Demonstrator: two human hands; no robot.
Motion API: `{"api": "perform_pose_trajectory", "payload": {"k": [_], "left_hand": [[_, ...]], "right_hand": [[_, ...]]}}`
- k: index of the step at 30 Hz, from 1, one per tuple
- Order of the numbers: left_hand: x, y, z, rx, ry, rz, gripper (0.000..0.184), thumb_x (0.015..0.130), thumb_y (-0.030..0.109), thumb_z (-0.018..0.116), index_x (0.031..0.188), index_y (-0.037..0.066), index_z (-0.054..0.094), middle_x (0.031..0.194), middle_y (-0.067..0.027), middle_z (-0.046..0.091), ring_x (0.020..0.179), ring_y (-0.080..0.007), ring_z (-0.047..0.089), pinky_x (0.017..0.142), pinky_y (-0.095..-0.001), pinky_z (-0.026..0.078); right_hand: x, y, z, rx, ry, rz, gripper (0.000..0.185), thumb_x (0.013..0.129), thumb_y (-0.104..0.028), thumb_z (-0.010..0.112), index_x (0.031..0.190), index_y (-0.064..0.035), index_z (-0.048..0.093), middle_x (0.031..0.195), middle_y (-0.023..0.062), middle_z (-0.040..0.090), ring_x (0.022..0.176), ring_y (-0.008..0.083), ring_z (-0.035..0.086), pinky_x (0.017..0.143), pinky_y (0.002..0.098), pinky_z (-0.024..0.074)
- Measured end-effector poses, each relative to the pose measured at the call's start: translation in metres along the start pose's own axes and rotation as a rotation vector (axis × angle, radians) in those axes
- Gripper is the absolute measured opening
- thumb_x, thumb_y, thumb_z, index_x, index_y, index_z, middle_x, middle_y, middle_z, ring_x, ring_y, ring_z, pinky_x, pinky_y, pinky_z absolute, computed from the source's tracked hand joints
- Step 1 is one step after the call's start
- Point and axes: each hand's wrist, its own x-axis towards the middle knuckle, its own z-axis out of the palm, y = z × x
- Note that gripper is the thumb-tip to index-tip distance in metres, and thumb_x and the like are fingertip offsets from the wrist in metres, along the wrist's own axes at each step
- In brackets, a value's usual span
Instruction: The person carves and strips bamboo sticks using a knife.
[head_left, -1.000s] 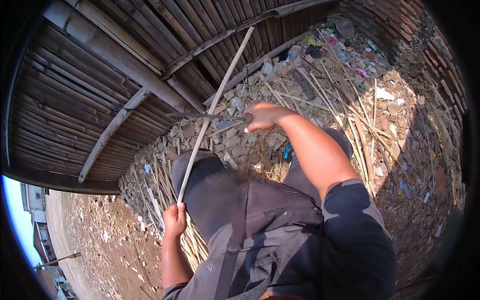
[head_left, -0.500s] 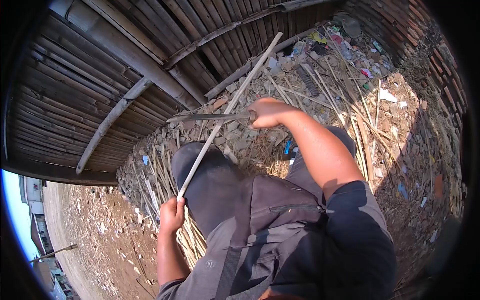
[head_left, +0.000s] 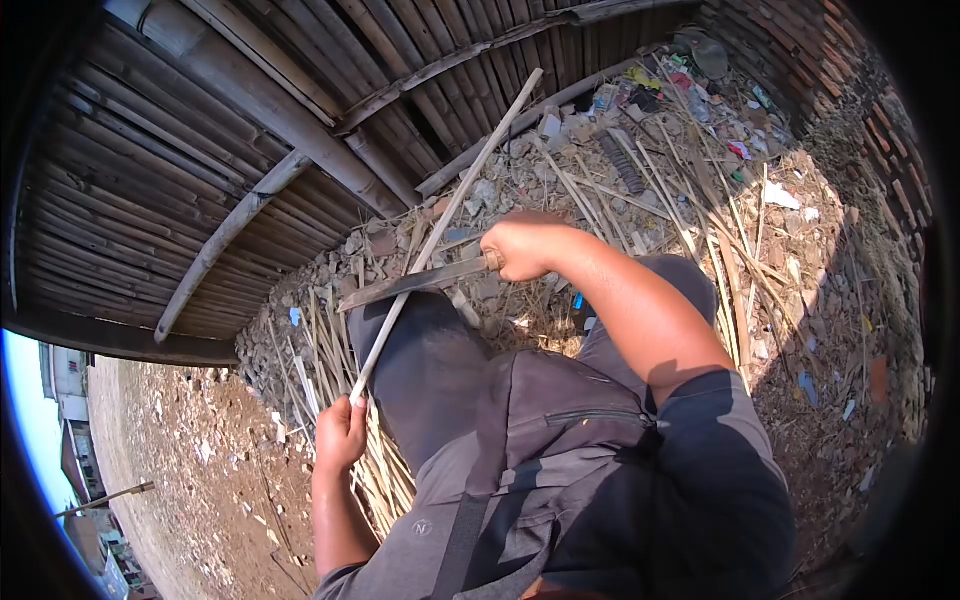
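The left hand holds a stick near one end, fingers curled. The right hand, fingers wrapped round a knife, holds its blade across the stick.

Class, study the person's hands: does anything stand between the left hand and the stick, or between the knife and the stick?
Nothing visible does. The left hand grips the stick directly near its lower end, and the knife in the right hand crosses it unobstructed. Whether they touch is unclear.
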Motion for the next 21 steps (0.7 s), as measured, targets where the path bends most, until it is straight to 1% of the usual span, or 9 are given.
{"api": "perform_pose_trajectory", "payload": {"k": [3,4,5,6,9,13,15,17,21], "left_hand": [[-0.004,-0.019,0.004,0.001,0.025,0.009,0.049,0.103,0.039,0.06,0.075,0.0,0.053,0.061,-0.021,0.058,0.057,-0.0417,0.058,0.055,-0.0468,0.045],[-0.005,-0.028,0.01,0.016,0.065,0.028,0.048,0.103,0.037,0.06,0.074,0.0,0.053,0.061,-0.0208,0.057,0.055,-0.0406,0.058,0.054,-0.0464,0.044],[-0.003,-0.03,0.015,-0.003,0.065,0.017,0.048,0.103,0.036,0.06,0.073,0.0,0.053,0.061,-0.0209,0.057,0.055,-0.0401,0.057,0.054,-0.0461,0.044],[-0.002,-0.031,0.016,-0.016,0.064,0.005,0.047,0.103,0.035,0.061,0.073,0.0,0.053,0.061,-0.021,0.057,0.054,-0.0396,0.057,0.054,-0.0458,0.044],[0.001,-0.024,0.011,-0.032,0.07,0.015,0.046,0.102,0.032,0.062,0.071,-0.001,0.053,0.06,-0.0212,0.057,0.052,-0.038,0.056,0.053,-0.0451,0.043],[0.003,-0.01,0.005,0.006,0.069,0.044,0.048,0.102,0.034,0.063,0.071,-0.001,0.051,0.059,-0.0212,0.055,0.052,-0.0394,0.054,0.053,-0.0456,0.043],[0.003,-0.002,0.001,0.04,0.07,0.05,0.049,0.102,0.034,0.064,0.071,-0.001,0.051,0.059,-0.0212,0.055,0.053,-0.0408,0.054,0.053,-0.0462,0.043],[0.002,0.004,-0.003,0.077,0.066,0.046,0.049,0.102,0.035,0.064,0.07,-0.001,0.05,0.059,-0.0213,0.055,0.054,-0.0425,0.054,0.053,-0.0468,0.043],[0.0,-0.014,0.009,0.077,0.095,0.09,0.048,0.102,0.036,0.062,0.072,0.001,0.051,0.06,-0.0217,0.056,0.056,-0.0443,0.056,0.053,-0.0484,0.043]], "right_hand": [[0.018,0.032,0.005,0.09,-0.031,-0.084,0.044,0.078,-0.035,0.081,0.109,-0.0056,0.071,0.1,0.0184,0.074,0.096,0.0369,0.071,0.083,0.0461,0.0543],[0.021,0.058,0.01,0.159,0.173,0.002,0.052,0.08,-0.035,0.081,0.119,-0.0018,0.069,0.103,0.0192,0.074,0.092,0.0324,0.072,0.082,0.0431,0.0545],[0.01,0.061,-0.014,0.375,0.069,0.211,0.059,0.08,-0.035,0.081,0.126,-0.0011,0.065,0.108,0.019,0.073,0.095,0.0283,0.071,0.084,0.0406,0.0541],[0.004,0.063,-0.022,0.408,0.199,0.297,0.061,0.08,-0.035,0.081,0.129,-0.0015,0.065,0.109,0.0183,0.071,0.097,0.0257,0.069,0.085,0.0388,0.0536],[0.006,0.081,-0.02,0.541,0.368,0.332,0.062,0.08,-0.035,0.081,0.129,-0.0003,0.065,0.11,0.0194,0.072,0.101,0.0279,0.069,0.088,0.0392,0.0535],[-0.003,0.052,-0.015,0.221,0.191,0.277,0.053,0.081,-0.027,0.076,0.128,-0.0044,0.067,0.12,0.0211,0.071,0.11,0.0354,0.068,0.096,0.0438,0.0523],[-0.004,0.026,0.001,0.085,0.182,0.202,0.035,0.08,-0.014,0.066,0.114,-0.0085,0.072,0.114,0.018,0.073,0.11,0.0343,0.069,0.093,0.0446,0.0541],[-0.006,-0.005,-0.007,-0.013,-0.03,0.08,0.034,0.079,-0.012,0.064,0.112,-0.0077,0.072,0.111,0.0173,0.073,0.108,0.0343,0.069,0.091,0.0461,0.0542],[0.014,0.022,0.005,0.077,-0.027,-0.064,0.037,0.08,-0.025,0.075,0.114,-0.0087,0.073,0.108,0.0164,0.074,0.102,0.0352,0.071,0.088,0.0454,0.0544]]}}
